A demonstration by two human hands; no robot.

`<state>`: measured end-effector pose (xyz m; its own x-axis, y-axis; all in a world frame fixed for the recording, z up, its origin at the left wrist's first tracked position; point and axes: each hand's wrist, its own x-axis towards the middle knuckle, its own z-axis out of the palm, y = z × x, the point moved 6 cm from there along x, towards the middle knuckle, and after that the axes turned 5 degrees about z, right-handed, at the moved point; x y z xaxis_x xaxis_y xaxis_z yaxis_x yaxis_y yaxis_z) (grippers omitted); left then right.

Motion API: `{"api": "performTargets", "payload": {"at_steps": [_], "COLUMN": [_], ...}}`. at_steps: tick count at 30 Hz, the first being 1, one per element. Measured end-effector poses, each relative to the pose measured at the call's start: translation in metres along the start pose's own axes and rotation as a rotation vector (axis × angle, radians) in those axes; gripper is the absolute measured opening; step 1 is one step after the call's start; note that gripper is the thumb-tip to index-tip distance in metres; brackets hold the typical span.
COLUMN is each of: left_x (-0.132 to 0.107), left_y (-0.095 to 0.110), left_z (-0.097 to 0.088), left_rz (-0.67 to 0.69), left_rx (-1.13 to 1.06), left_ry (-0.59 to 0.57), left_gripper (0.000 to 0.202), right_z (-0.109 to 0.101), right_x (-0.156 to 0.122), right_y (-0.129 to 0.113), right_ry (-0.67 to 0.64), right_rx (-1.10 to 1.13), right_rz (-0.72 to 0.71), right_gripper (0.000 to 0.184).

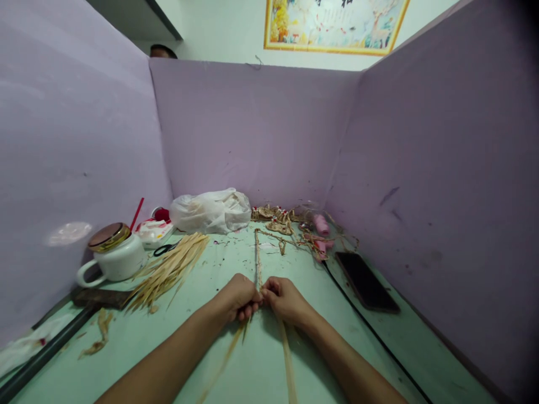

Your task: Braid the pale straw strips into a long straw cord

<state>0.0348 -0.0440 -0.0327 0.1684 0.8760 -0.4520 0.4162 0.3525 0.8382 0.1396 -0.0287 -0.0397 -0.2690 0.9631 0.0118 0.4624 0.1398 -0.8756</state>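
Observation:
A thin braid of straw-coloured strands (258,255) runs from the back of the green table down to my hands. My left hand (241,297) is closed on the near end of the braid, its fingers curled under. Close beside it, almost touching, my right hand (281,297) pinches the same end between thumb and fingers. Loose flat strands (287,359) hang from beneath both hands towards the front edge. Where exactly the strands cross is hidden by my fingers.
A bundle of straw strips (177,264), scissors (163,249) and a lidded white mug (120,258) are at left. Behind are a white plastic bag (210,210) and woven pieces (278,219). Pink thread spools (321,224), a phone (366,280) and a black cable (362,320) lie right. Purple panels (252,129) enclose the table.

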Motion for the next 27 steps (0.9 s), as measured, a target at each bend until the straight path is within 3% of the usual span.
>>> {"api": "performTargets", "payload": {"at_steps": [4,7,15,20,24,27], "left_x": [-0.005,-0.005,-0.004,-0.003,-0.001,-0.001], "left_y": [0.006,0.006,0.003,-0.002,0.001,0.007], "left_z": [-0.001,0.001,0.003,0.004,0.003,0.002], "left_rz": [0.041,0.060,0.029,-0.013,0.078,0.158], "left_rx": [0.041,0.051,0.019,-0.046,-0.040,-0.055], "left_ry": [0.112,0.166,0.147,0.067,0.072,0.039], "left_gripper": [0.016,0.018,0.019,0.019,0.017,0.017], "right_z": [-0.007,-0.011,-0.011,-0.009,-0.002,-0.004], "right_x": [-0.009,-0.013,-0.014,-0.025,-0.031,-0.027], "right_y": [-0.013,-0.019,-0.004,-0.026,-0.038,-0.033], "right_ry": [0.064,0.067,-0.014,0.031,0.006,-0.060], "right_rx": [-0.287,-0.357,-0.238,-0.369,-0.467,-0.362], "right_rz": [-0.066,-0.061,0.279,0.120,-0.019,-0.009], "right_gripper": [0.017,0.019,0.021,0.019,0.019,0.016]}}
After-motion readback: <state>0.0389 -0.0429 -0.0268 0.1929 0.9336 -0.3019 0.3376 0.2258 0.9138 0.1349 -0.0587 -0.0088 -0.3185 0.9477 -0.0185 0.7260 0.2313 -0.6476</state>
